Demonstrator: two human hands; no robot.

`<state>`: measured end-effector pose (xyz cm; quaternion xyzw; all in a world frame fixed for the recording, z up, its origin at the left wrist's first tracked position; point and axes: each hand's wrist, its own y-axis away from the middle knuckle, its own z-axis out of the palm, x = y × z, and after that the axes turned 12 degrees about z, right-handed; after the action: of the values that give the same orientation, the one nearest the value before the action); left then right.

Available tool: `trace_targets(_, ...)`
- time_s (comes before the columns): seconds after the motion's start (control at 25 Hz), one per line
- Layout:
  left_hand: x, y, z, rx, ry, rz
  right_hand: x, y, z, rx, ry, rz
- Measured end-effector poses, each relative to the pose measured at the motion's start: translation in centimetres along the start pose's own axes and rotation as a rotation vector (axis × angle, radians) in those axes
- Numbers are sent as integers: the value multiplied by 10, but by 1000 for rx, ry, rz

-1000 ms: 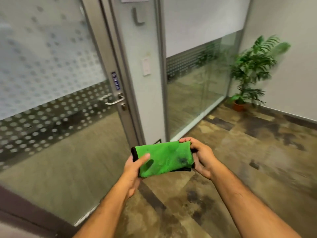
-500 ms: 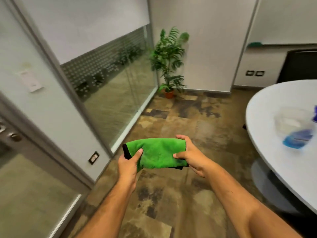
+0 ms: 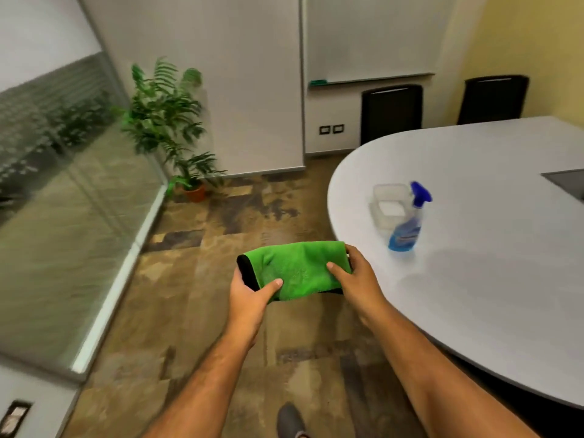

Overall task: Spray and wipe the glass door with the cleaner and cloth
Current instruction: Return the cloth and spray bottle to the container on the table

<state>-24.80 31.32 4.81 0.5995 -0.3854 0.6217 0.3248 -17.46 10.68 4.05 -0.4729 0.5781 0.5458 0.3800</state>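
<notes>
Folded green microfibre cloth with a black edge (image 3: 295, 269) is held flat between a person's left hand (image 3: 249, 295) and right hand (image 3: 355, 276), fingers of both clamped on its ends, just beside a rounded grey table (image 3: 474, 279). On that table stands the clear spray bottle of blue cleaner with a blue trigger (image 3: 407, 221), untouched. Spraying appears not yet begun; the next move likely calls for freeing one hand to lift the bottle.
</notes>
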Motion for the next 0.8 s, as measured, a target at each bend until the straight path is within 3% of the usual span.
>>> trace_targets(0.4, 1, -147, 182, -231, 36, 38, -54, -122, -104, 271, 53, 35)
trace_targets(0.8, 30, -240, 341, -266, 48, 156, -131, -267, -236, 174, -1, -50)
